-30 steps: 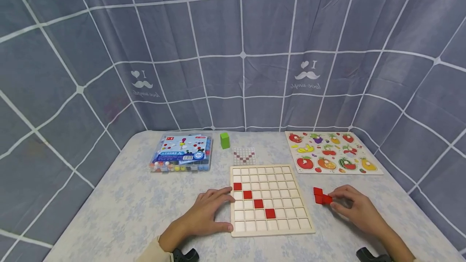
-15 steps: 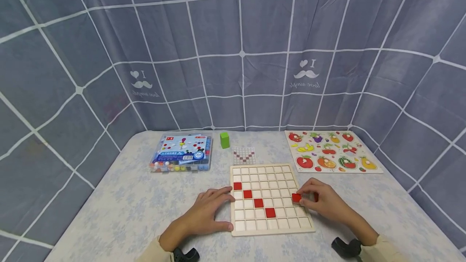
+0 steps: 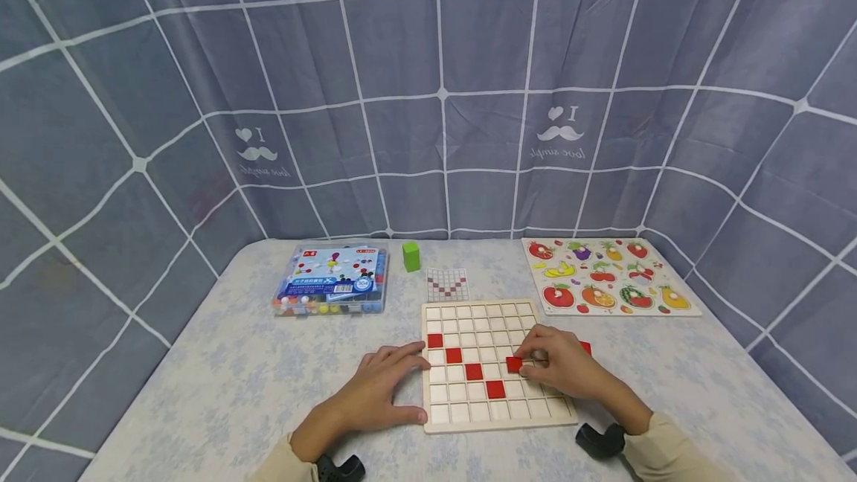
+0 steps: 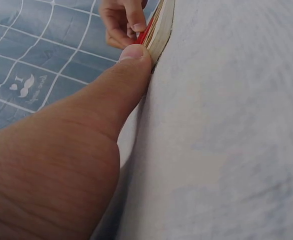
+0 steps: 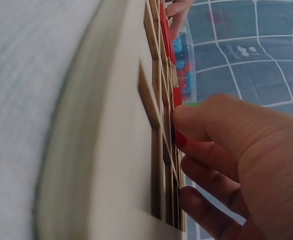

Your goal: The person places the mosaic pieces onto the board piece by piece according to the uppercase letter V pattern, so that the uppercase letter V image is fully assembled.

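A wooden grid board (image 3: 501,427) lies on the table with four red squares, one of them a red tile (image 3: 474,372), set in a diagonal falling to the right. My left hand (image 3: 376,393) rests against the board's left edge, fingers and thumb spread. Over the board's right part, my right hand (image 3: 569,364) pinches another red tile (image 3: 513,364) between thumb and fingers. In the right wrist view, the thumb of the right hand (image 5: 236,145) covers part of the held tile (image 5: 178,96). More red (image 3: 585,348) shows behind the right hand, mostly hidden.
Behind the board lies a small printed pattern card (image 3: 447,286). A green block (image 3: 411,256) and a clear box of coloured parts (image 3: 331,281) stand at the back left. A fruit picture board (image 3: 611,276) lies at the back right. A curtain rises behind the table.
My right hand has moved left from the loose red tiles beside the board to over the grid, carrying one red tile. The left hand has stayed at the board's edge.
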`<state>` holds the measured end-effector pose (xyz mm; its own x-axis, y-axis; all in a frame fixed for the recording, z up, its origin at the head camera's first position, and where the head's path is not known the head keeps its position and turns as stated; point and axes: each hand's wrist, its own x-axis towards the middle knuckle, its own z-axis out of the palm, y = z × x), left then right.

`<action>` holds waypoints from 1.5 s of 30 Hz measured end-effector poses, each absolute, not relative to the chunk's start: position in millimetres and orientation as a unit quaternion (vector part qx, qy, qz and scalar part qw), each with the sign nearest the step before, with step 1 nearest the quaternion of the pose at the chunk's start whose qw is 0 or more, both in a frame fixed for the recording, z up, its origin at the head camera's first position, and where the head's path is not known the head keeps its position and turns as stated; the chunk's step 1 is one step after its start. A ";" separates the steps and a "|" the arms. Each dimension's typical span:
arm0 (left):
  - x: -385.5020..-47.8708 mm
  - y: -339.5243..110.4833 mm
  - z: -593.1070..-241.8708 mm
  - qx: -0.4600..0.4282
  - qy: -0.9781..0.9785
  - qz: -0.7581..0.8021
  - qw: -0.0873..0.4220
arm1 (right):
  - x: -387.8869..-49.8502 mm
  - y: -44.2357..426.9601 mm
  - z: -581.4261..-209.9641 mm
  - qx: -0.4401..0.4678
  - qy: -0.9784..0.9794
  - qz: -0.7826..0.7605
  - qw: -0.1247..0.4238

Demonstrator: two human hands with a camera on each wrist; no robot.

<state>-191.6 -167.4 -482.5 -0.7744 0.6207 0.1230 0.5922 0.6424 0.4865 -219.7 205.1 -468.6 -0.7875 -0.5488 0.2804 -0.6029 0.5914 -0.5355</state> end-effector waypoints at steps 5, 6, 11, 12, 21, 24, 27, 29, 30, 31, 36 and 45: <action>-192.9 -168.7 -482.4 0.335 0.905 0.260 0.016 | -221.2 203.5 -469.2 0.320 -0.894 0.312 0.033; -192.8 -168.7 -482.8 0.336 0.905 0.260 0.016 | -220.8 203.4 -469.4 0.318 -0.894 0.313 0.028; -192.0 -168.2 -485.6 0.334 0.906 0.260 0.022 | -217.9 204.6 -468.9 0.317 -0.896 0.311 0.009; -191.9 -168.0 -485.8 0.333 0.906 0.260 0.023 | -217.6 205.1 -468.8 0.319 -0.895 0.313 0.008; -192.7 -167.4 -484.9 0.332 0.905 0.262 0.027 | -219.3 210.4 -468.1 0.347 -0.882 0.318 0.005; -193.0 -167.8 -484.6 0.334 0.905 0.264 0.024 | -220.1 210.5 -468.8 0.345 -0.882 0.320 0.001; -192.9 -167.9 -484.7 0.335 0.903 0.267 0.023 | -220.5 210.2 -470.5 0.342 -0.882 0.324 0.002; -192.6 -167.9 -484.9 0.335 0.903 0.268 0.024 | -220.4 209.8 -472.4 0.343 -0.881 0.326 0.005; -192.4 -167.9 -485.1 0.334 0.903 0.268 0.025 | -220.3 209.6 -473.1 0.343 -0.881 0.327 0.006; -192.4 -167.9 -485.3 0.334 0.904 0.267 0.024 | -220.2 209.4 -473.6 0.344 -0.881 0.326 0.009; -191.9 -168.3 -486.2 0.333 0.905 0.265 0.023 | -217.6 207.6 -473.8 0.334 -0.885 0.323 0.002; -192.7 -167.9 -486.0 0.337 0.903 0.266 0.021 | -214.8 205.7 -473.1 0.321 -0.888 0.331 -0.011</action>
<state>-192.7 -167.9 -486.0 -0.7722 0.6196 0.1410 0.5973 0.6321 0.4937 -214.8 205.7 -473.1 -0.7942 -0.5762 0.1928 -0.5618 0.5756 -0.5942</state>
